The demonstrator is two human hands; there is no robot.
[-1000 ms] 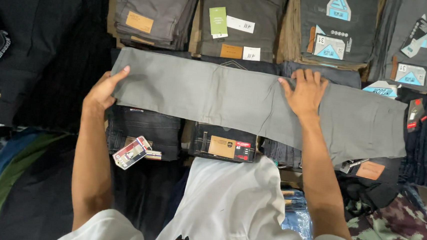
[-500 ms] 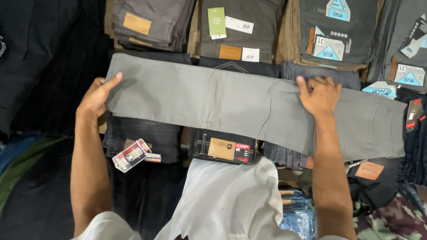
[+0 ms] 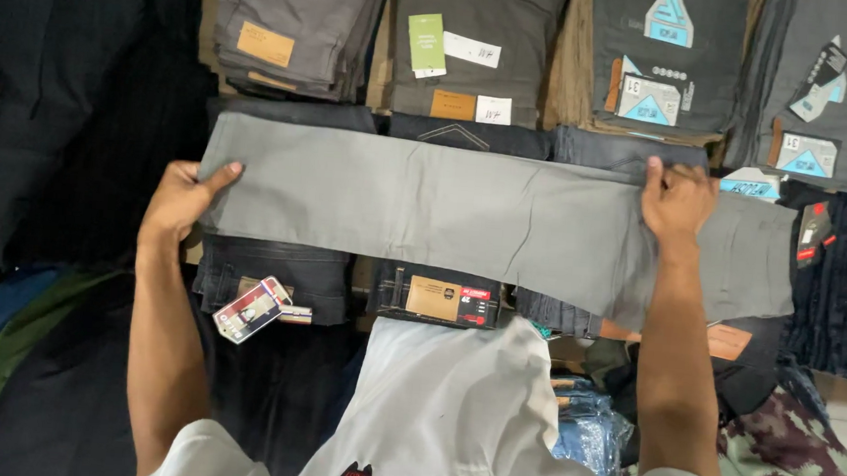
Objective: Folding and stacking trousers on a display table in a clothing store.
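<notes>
Head view: grey trousers (image 3: 446, 205), folded lengthwise over stacked jeans (image 3: 272, 272); left hand (image 3: 180, 201) now clamped on one end, right hand (image 3: 677, 201) gripping the far edge, shifted outward since earlier.

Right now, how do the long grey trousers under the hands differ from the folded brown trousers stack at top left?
The long grey trousers lie stretched out sideways, and no tag shows on them; the folded brown trousers stack is compact, piled, with a tan patch. The left hand and right hand grip only the grey pair. Both are plain-coloured fabric.
</notes>
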